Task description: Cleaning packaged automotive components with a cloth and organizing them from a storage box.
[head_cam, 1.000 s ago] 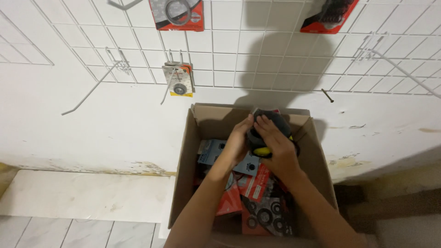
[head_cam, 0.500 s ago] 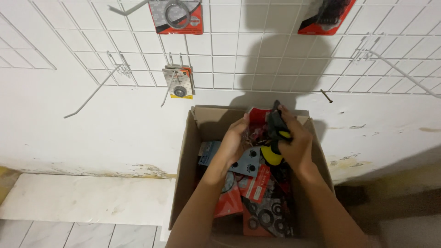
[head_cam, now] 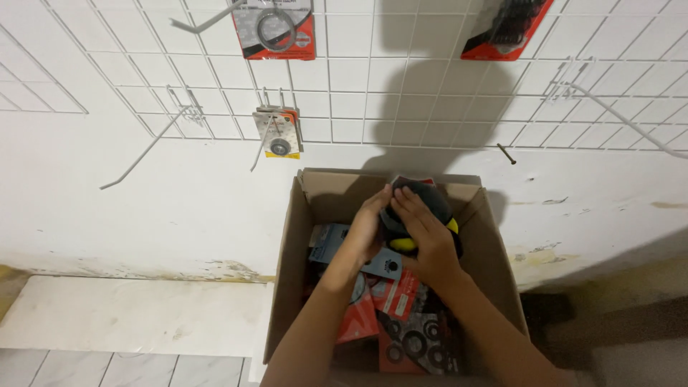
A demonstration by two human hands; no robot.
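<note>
From the cardboard box [head_cam: 287, 244], my left hand [head_cam: 369, 226] clasps the near-left side of the black and yellow packaged item [head_cam: 423, 215] at the box's far end; my right hand [head_cam: 426, 240] wraps over its front. I'd keep both grips firm, lifting straight clear of the red carded packs [head_cam: 401, 315] below

Red carded packs [head_cam: 276, 29] hang on the wall grid above an open cardboard box [head_cam: 287, 272] holding red and blue packets [head_cam: 393, 294].
</note>
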